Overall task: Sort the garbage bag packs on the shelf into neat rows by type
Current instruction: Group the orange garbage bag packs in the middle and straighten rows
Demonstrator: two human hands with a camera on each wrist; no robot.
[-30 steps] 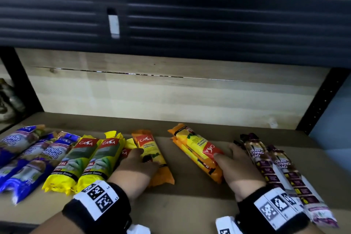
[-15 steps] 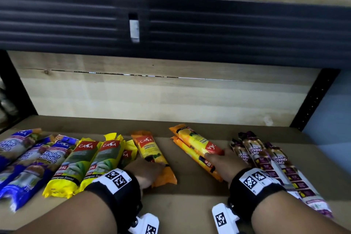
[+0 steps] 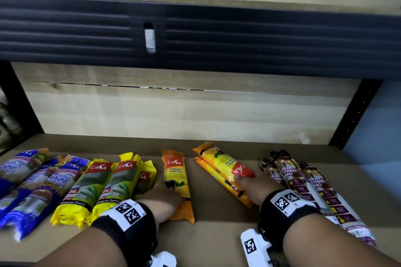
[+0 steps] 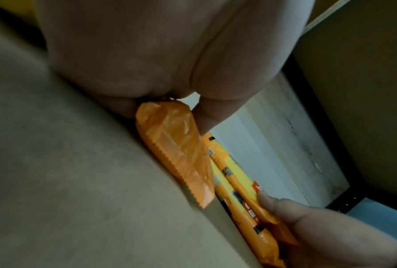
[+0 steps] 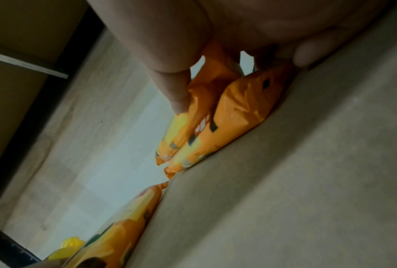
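Straightened orange pack (image 3: 176, 180) beside yellow packs (image 3: 102, 186)

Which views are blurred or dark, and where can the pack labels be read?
Head view: fairly sharp and evenly lit, CASA readable on the single orange pack; upper shelf rail slightly smeared. Left wrist view: dim and soft, the left hand a blurred mass. Right wrist view: dim and blurred too, print on the two stacked orange packs unreadable.
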